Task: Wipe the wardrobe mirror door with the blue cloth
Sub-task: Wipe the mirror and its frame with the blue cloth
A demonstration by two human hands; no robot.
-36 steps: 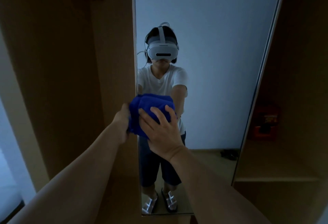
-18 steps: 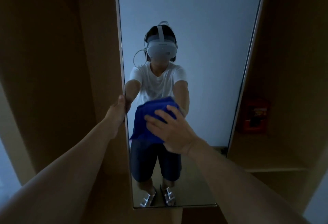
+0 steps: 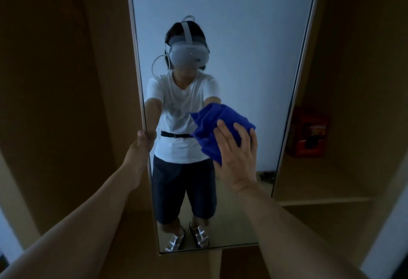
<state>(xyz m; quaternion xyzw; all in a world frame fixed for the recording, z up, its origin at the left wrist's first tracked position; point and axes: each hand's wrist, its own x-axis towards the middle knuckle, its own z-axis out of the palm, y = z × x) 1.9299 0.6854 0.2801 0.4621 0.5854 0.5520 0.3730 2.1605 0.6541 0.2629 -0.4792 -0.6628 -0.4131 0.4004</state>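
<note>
Since 0.5 s ago: bunched blue terry cloth [image 3: 220, 125] + right hand [image 3: 237, 157] shifted rightward across the glass, from roughly the centre toward the right half. Left hand [image 3: 141, 146] stayed on the mirror's left edge. Cam view also moved a bit, so part of that shift may be head motion.

Head view, now:
- Tall frameless wardrobe mirror door [image 3: 254, 35] fills the centre, hung between brown wood wardrobe panels [image 3: 66, 80].
- R hand flat on the cloth, fingers spread and mostly straight, pressing it against the glass at about mid-height, right of centre. Cloth sticks out above and left of the fingers.
- L hand wrapped round the door's left edge, thumb on the front side; the other fingers are behind the edge, hidden.
- Reflection shows a person in white tee, dark shorts, black belt, silvery sandals, white headset.
- Right of door: open wood shelf [image 3: 320, 199] w/ a red box [image 3: 309, 133] on it, label too dim to read.
</note>
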